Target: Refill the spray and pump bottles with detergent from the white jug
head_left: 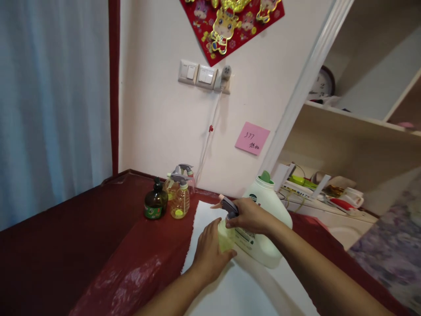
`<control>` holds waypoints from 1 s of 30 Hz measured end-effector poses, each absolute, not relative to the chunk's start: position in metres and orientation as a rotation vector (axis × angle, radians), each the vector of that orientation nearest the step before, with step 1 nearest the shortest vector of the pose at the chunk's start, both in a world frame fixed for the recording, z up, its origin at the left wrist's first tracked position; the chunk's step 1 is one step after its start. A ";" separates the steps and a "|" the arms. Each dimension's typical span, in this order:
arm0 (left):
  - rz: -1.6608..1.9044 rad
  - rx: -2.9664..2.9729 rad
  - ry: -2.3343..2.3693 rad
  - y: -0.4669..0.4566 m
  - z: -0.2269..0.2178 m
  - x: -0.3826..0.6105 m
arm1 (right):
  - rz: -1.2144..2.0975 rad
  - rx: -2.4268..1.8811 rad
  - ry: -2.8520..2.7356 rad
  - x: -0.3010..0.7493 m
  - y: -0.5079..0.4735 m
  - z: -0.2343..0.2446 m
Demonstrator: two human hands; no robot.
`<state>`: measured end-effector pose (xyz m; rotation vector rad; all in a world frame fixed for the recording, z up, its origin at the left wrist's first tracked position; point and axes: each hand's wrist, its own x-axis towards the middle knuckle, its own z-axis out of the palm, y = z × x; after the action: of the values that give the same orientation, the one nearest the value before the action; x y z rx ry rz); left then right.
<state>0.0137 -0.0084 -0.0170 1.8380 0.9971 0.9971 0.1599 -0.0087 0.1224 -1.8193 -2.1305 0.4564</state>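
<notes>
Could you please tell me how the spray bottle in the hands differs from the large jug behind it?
Size: the spray bottle is much smaller than the jug. Top: the spray bottle carries a grey trigger head, while the jug has a green piece at its mouth. State: the left hand and right hand hold the spray bottle, while the jug stands on the white sheet. Both look pale greenish.

Looks forward and down from the person's head, across the table [82, 245], and faces the pale wall [158, 109] behind. Is set above the near side, close enough to show both hands [208, 250] below the middle and the forearms [302, 256] cut by the bottom edge. Reaches wide, from curtain [52, 96] at left to shelves [362, 120] at right.
</notes>
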 end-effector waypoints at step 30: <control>1.181 1.910 0.886 0.005 -0.017 0.017 | 0.255 -1.863 -1.969 0.157 -0.024 0.129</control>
<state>0.0165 0.0052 -0.0172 1.9096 0.8862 1.1806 0.1569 -0.0241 0.1287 -1.8632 -1.9688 0.2551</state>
